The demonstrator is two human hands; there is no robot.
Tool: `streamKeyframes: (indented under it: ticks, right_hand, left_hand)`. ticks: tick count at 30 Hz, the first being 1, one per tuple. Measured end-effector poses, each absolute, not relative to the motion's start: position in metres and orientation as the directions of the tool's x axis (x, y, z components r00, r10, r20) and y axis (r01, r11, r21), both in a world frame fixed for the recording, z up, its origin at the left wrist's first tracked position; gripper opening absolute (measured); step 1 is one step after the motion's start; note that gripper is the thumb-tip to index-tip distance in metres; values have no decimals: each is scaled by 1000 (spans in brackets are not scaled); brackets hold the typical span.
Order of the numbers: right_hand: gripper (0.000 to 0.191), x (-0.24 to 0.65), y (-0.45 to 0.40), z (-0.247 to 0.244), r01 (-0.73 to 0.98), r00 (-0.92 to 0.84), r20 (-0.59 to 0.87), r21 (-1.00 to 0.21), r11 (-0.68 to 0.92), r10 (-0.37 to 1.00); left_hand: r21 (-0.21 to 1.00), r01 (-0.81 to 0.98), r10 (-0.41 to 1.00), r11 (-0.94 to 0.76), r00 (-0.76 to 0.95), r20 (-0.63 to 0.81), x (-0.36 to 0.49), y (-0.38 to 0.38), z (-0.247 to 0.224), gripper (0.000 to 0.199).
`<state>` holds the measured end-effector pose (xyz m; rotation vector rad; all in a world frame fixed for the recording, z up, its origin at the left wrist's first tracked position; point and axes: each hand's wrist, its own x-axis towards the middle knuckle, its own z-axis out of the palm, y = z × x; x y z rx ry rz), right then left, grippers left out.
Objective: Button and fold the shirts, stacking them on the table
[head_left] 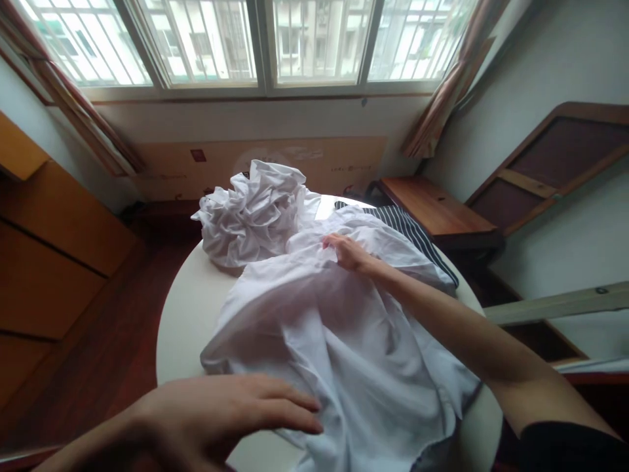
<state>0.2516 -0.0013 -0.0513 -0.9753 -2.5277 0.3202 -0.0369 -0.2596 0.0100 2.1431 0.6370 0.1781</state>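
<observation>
A large white cloth lies in loose folds over a round white table. My right hand reaches across it, fingers closed on a pinch of the fabric near its far side. Close to the camera, my left hand is held over the near left part of the cloth, its fingers stretched out and holding nothing. Behind the cloth, to the left, stands a bunched heap of white ruffled fabric. A black-and-white striped cloth lies partly under the white one at the back right.
Beyond the table, a wooden bench stands at the right near the wall. Orange-brown cabinets line the left side. A barred window with curtains is at the back, above a tan board.
</observation>
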Motion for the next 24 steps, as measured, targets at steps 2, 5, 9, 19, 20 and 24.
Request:
streamKeyframes:
  ticks: [2,5,9,19,20,24]
  right_hand:
    - [44,261,-1,-57,670,-638,219,-315,672,738]
    - [50,267,-6,-59,694,-603,253,-303,653,757]
    - [54,272,-26,-59,651,-555,358,-374,660,751]
    - [47,261,-55,-72,530,-747,180,-419,737,640]
    - [38,258,-53,-72,547,-719,203,-424,722,664]
    - [9,247,-49,-51,507,-525,457,-509,695,718]
  left_hand:
    - [767,373,537,-522,843,-45,-9,-218,17,52]
    - [578,697,884,-425,456,100,-11,-181,1,40]
    - [374,888,963,-268,261,69,-40,-161,-46,61]
    - [383,923,998,42,-19,-64,-34,-127,-69,44]
    - [396,917,997,34,-2,-80,-34,-126,-70,34]
    - [534,845,999,42,-27,-37,-39,-123,-74,31]
